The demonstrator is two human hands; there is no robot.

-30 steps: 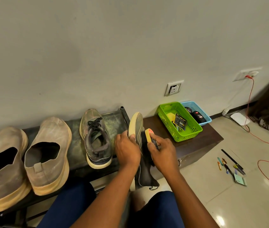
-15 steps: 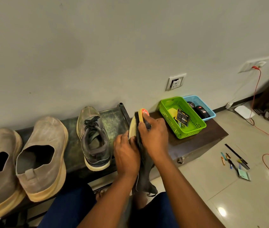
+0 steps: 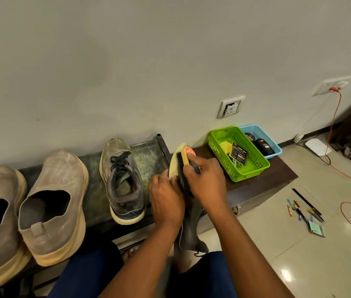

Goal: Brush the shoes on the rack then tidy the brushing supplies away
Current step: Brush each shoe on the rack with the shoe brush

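My right hand (image 3: 208,181) has carried the brush (image 3: 185,159) from the middle of the shoe (image 3: 188,214) up to its toe over the last second, so one stroke has run the length of the upper. That hand grips the brush's yellow back, bristles against the dark fabric. My left hand (image 3: 166,201) is wrapped round the sole side, holding the shoe on edge, toe up, just off the end of the rack (image 3: 148,155). Its partner (image 3: 123,181) and the tan pair (image 3: 54,203) sit on the rack, dusty-looking, so I judge most brushing remains. The green basket (image 3: 254,168) waits beside me for the supplies.
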